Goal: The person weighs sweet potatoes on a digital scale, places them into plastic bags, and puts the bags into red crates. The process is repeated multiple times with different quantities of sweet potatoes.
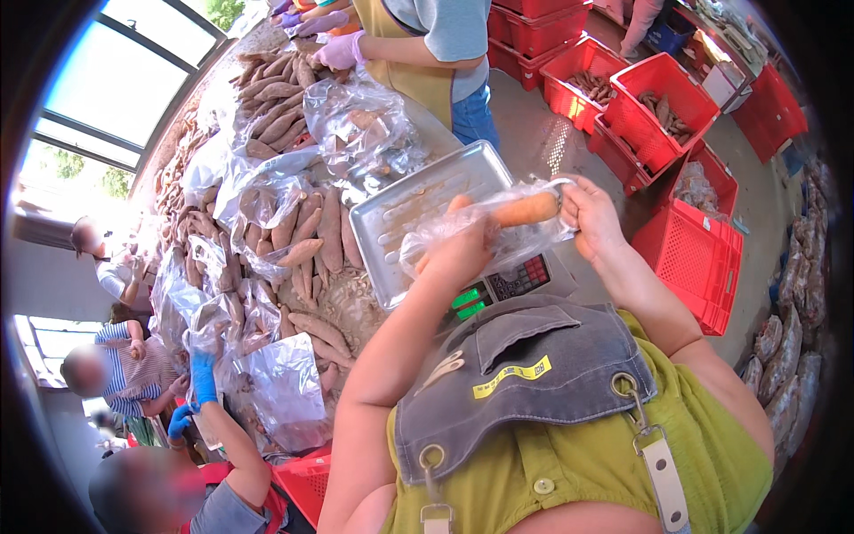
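Note:
Over a scale's metal tray (pixel 378 218) I hold a clear plastic bag (pixel 416 249) with an orange, carrot-like root (pixel 525 210) inside. My left hand (pixel 458 242) is closed round the bag and the root's left end. The fingers of my right hand (pixel 589 216) pinch the bag's gathered edge, beyond the root's right end. Below the bag, the scale's keypad (pixel 520 276) and green lit display (pixel 470 301) show in front of my apron (pixel 534 365).
A long table to the left bears heaped brown sweet potatoes (pixel 329 236) and clear bags (pixel 365 125). Red crates (pixel 685 258) stand at the right, some with roots inside. A co-worker's gloved hand (pixel 340 51) is at the heap's far end; another co-worker's blue glove (pixel 203 378) is at lower left.

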The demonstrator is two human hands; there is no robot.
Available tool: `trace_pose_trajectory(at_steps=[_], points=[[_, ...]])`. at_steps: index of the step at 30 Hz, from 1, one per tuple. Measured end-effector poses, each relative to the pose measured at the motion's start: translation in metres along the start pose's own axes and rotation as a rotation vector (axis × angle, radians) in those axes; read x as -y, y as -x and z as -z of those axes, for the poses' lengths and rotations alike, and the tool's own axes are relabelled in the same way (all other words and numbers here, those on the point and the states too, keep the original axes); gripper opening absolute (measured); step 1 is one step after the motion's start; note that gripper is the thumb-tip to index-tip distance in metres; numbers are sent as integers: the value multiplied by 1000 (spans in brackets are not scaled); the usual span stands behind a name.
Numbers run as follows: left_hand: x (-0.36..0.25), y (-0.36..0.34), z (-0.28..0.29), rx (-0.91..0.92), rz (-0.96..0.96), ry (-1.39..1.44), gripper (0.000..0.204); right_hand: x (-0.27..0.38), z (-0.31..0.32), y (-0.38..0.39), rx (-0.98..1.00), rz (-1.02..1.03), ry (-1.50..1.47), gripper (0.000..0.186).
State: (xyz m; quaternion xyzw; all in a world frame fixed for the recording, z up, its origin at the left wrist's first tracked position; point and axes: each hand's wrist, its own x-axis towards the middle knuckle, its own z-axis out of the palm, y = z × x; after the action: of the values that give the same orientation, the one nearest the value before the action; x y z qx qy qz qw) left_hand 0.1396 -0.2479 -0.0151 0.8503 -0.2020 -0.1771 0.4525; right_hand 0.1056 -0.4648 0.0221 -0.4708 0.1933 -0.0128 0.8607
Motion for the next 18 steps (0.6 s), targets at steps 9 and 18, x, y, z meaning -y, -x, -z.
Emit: trace_pose_trajectory(at_steps=[9, 18], points=[[-69, 62, 63, -68, -364, -333, 18, 38, -23, 18, 218, 125, 426, 12], [32, 11, 56, 24, 220, -179, 50, 49, -42, 25, 389, 26, 209, 22]])
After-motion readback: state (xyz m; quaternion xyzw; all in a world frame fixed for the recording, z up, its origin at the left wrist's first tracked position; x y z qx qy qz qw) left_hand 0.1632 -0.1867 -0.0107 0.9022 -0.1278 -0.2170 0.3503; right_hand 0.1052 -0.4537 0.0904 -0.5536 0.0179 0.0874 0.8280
